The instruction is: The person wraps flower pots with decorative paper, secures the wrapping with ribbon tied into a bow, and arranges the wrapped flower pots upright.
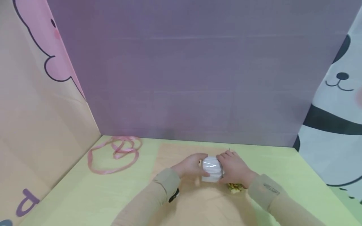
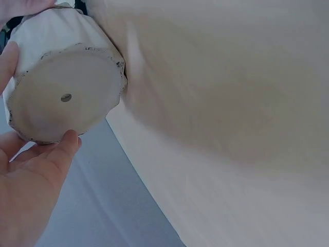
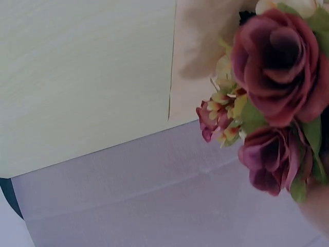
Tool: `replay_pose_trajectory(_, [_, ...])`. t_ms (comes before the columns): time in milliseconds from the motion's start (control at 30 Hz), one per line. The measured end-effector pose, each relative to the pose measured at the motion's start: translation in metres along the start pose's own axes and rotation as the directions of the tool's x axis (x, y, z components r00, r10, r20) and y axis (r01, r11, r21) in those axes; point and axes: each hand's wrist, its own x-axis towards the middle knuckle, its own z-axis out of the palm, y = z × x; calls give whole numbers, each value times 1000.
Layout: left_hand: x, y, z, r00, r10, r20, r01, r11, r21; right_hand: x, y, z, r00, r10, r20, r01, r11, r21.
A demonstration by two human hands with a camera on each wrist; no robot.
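Between both hands lies a small white pot (image 1: 212, 169) of artificial flowers, tipped sideways above the mat. My left hand (image 1: 192, 166) grips it at the base end. In the left wrist view the round pot base (image 2: 66, 110) shows a small central hole, with left-hand fingertips (image 2: 69, 140) on its edge. My right hand (image 1: 234, 168) holds the pot from the other side, near the blooms. Dark pink roses (image 3: 277, 62) with green leaves and small yellow blossoms fill the right wrist view's right side. Some yellow-green flowers (image 1: 236, 187) peek out below the right hand.
Loops of pink ribbon (image 1: 113, 171) lie on the pale yellow table (image 1: 70, 201) at the left. An orange-beige mat (image 1: 209, 207) is under the hands. A purple-grey backdrop (image 1: 192, 78) stands behind, with printed side panels left and right.
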Motion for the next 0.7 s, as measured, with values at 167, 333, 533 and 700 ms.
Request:
replay_pose_trajectory(167, [-1,-2,1,1000,-21,-7,20,999,-26,3,5,-2,999,-6,42,3,997,71])
replay_pose_trajectory(333, [-3,-1,2,1000,-5,-11,5,999,-49,3,8,-12,998,-42,46,36,991,130])
replay_pose_trajectory(533, [-5,-1,1,1000,17,-20,-18,998,-53,6,4,-21,995,-13,104,-9,977,212])
replay_pose_trajectory(700, [-9,-3,0,999,35,-17,-35,999,-39,7,-3,-23,990,18,140,-55,962,266])
